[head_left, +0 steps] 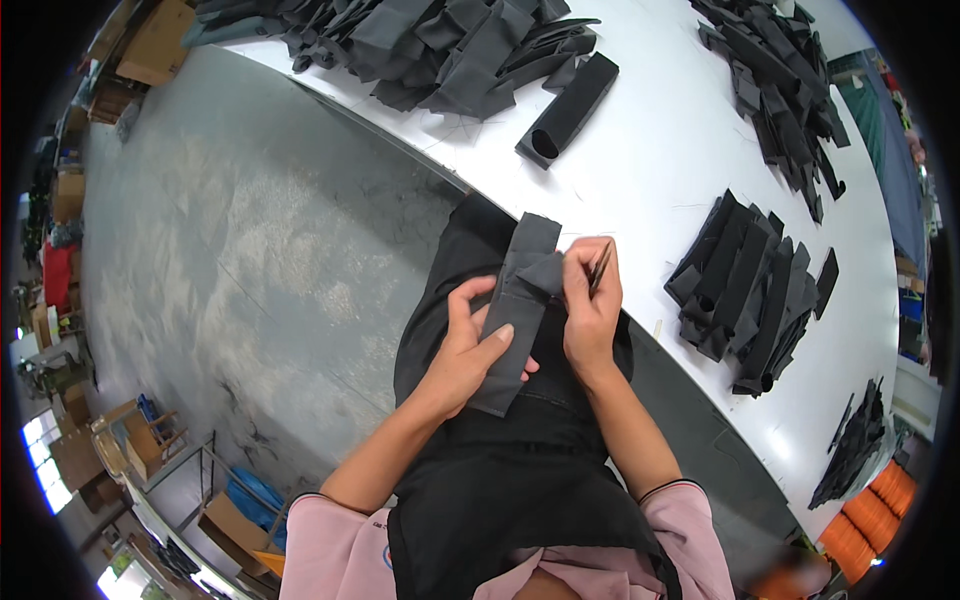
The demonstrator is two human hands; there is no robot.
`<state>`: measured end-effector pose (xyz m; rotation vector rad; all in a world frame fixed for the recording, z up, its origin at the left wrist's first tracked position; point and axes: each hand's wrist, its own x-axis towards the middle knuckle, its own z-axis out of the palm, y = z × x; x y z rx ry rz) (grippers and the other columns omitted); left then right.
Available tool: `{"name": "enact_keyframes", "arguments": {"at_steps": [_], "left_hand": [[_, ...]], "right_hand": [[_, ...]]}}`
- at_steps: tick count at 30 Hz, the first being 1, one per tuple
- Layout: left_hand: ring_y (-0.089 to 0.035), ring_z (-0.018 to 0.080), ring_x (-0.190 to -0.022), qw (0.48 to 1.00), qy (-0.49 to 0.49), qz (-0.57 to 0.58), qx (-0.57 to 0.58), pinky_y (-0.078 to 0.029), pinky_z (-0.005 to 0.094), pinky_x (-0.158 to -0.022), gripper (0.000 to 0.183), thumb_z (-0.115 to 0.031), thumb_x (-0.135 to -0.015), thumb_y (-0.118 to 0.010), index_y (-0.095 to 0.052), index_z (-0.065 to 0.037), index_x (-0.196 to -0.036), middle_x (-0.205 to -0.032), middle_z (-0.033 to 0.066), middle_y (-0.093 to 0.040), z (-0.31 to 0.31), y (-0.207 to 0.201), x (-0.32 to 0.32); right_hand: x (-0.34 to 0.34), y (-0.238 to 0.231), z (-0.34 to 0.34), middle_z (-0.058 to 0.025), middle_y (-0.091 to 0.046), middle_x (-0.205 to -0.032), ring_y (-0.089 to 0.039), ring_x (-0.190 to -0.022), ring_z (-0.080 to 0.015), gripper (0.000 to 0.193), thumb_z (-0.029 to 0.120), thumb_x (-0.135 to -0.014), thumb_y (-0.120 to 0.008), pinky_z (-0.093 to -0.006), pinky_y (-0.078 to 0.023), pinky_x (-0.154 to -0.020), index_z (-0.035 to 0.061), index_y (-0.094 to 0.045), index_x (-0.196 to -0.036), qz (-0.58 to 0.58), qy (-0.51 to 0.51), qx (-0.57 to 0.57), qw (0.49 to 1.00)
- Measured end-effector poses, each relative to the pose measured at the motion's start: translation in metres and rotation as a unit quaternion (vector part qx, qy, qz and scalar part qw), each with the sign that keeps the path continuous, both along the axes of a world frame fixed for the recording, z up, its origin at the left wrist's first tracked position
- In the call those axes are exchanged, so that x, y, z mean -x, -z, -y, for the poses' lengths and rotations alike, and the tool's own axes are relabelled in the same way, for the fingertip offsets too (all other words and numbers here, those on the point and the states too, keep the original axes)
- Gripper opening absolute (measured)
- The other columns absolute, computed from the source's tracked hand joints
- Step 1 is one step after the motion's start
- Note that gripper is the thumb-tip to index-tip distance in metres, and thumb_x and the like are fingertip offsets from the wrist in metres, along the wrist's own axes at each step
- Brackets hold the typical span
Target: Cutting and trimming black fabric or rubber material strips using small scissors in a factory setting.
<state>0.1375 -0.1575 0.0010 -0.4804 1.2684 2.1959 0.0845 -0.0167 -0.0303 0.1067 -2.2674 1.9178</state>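
Note:
A flat dark grey fabric strip, with a smaller flap folded out near its upper part, is held over my lap. My left hand grips it, the thumb on top and the fingers behind. My right hand is closed at the strip's right side, thumb and forefinger pinching the flap. A thin dark tool sticks out between the right fingers; its kind is hard to make out. Past my hands, a black fabric tube with an open end lies alone on the white table.
A large heap of dark fabric pieces covers the table's far left. Bundles of black strips lie to the right, with another pile behind. Orange thread spools stand at the right end. Boxes line the left.

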Motion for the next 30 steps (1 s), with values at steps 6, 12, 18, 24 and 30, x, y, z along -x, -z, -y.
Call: {"name": "enact_keyframes", "arguments": {"at_steps": [6, 12, 18, 24, 30], "left_hand": [[-0.061, 0.0196, -0.086, 0.999, -0.025, -0.031, -0.011, -0.054, 0.0291, -0.072, 0.038, -0.003, -0.088, -0.055, -0.026, -0.006, -0.112, -0.113, 0.0182, -0.048, 0.005, 0.014, -0.004], [-0.053, 0.0175, -0.104, 0.991, 0.031, -0.119, 0.061, -0.049, 0.0304, -0.082, 0.043, -0.008, -0.081, -0.069, -0.036, -0.004, -0.108, -0.125, 0.0145, -0.041, 0.014, 0.027, -0.013], [-0.021, 0.0440, -0.133, 0.721, 0.119, -0.515, 0.448, -0.021, 0.0497, -0.106, 0.049, -0.041, -0.069, -0.075, -0.051, 0.002, -0.072, -0.145, 0.0255, -0.023, 0.011, -0.004, 0.012], [-0.041, 0.0282, -0.125, 0.911, 0.062, -0.278, 0.300, -0.027, 0.0432, -0.106, 0.043, -0.036, -0.071, -0.074, -0.059, 0.000, -0.087, -0.123, 0.0092, -0.054, 0.022, 0.016, 0.006], [-0.031, 0.0292, -0.133, 0.927, 0.059, -0.286, 0.234, -0.025, 0.0428, -0.107, 0.058, -0.050, -0.067, -0.075, -0.060, -0.004, -0.099, -0.127, 0.0049, -0.052, 0.025, 0.024, 0.006]], "right_hand": [[0.001, -0.012, 0.003, 0.0058, -0.040, -0.070, -0.033, -0.064, -0.0022, 0.012, 0.011, -0.093, -0.053, -0.0182, -0.029, -0.056, 0.0032, -0.051, -0.084, 0.237, -0.015, 0.090, 0.967], [0.004, -0.006, 0.001, 0.0057, -0.045, -0.070, -0.036, -0.064, -0.0023, 0.013, 0.011, -0.091, -0.055, -0.0185, -0.031, -0.057, 0.0034, -0.053, -0.081, 0.238, -0.017, 0.162, 0.958], [0.015, 0.004, -0.005, -0.0020, -0.058, -0.086, -0.055, -0.076, -0.0077, 0.014, 0.014, -0.088, -0.059, -0.0211, -0.045, -0.070, 0.0012, -0.060, -0.093, 0.462, -0.196, 0.250, 0.828], [-0.006, -0.002, -0.009, -0.0011, -0.057, -0.078, -0.051, -0.065, -0.0055, 0.013, 0.012, -0.091, -0.054, -0.0199, -0.044, -0.055, 0.0002, -0.060, -0.093, 0.310, -0.071, 0.082, 0.944], [-0.046, -0.046, -0.038, -0.0031, -0.050, -0.074, -0.050, -0.060, -0.0121, 0.027, 0.006, -0.071, -0.073, -0.0238, -0.040, -0.053, 0.0047, -0.061, -0.095, 0.134, -0.106, -0.122, 0.978]]}}
